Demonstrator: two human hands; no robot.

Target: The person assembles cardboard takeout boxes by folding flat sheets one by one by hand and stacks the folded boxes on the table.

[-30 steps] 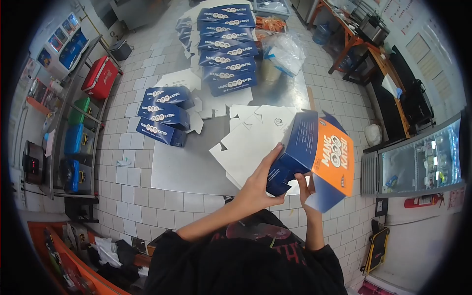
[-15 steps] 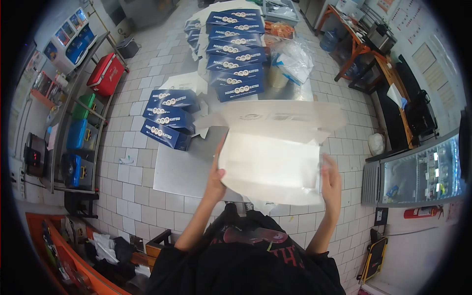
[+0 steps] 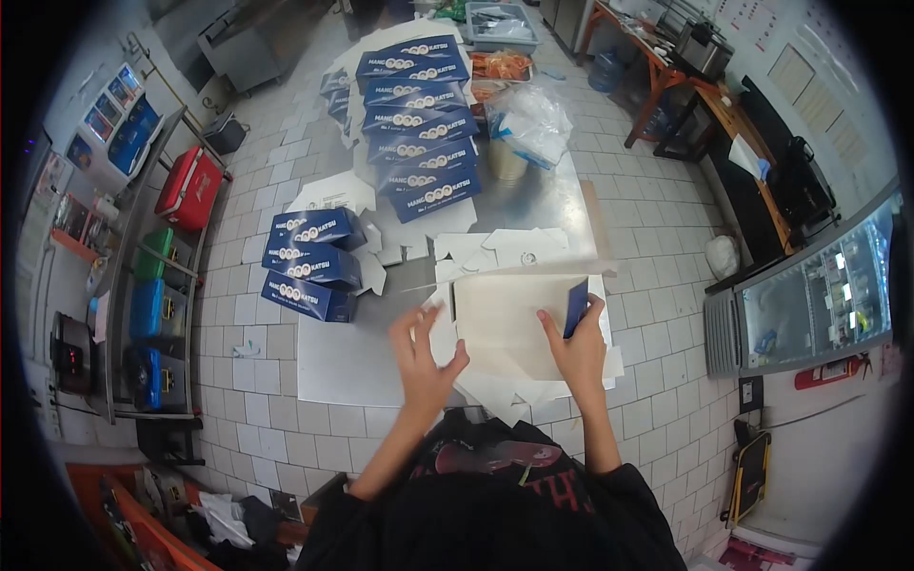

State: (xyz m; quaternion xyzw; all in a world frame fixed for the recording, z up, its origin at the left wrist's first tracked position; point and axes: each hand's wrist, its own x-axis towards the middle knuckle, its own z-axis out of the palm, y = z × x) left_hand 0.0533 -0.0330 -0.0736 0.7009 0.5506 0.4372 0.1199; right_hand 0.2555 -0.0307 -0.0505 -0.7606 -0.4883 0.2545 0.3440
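A partly folded cardboard box [image 3: 505,319] with a pale cream inside lies in front of me near the table's front edge. Its right side panel stands up and shows blue. My right hand [image 3: 578,352] grips that panel, thumb on the inner side and fingers around the outside. At the left edge of the box is my left hand [image 3: 426,357], fingers apart and curved, thumb close to the edge; whether it touches is hard to tell. Flat white box blanks [image 3: 495,249] lie under and behind the box.
Folded blue boxes stand in a tall row [image 3: 419,124] and a shorter row [image 3: 309,262] on the metal table [image 3: 343,366]. Behind on the right are a plastic bag [image 3: 528,119], a beige container [image 3: 506,164] and a grey tub [image 3: 500,24]. Shelving [image 3: 143,276] lines the left.
The raised flat sheet has come down onto the table, and its right side is now folded up. My left hand has let go of its edge; my right hand has taken hold of the side panel.
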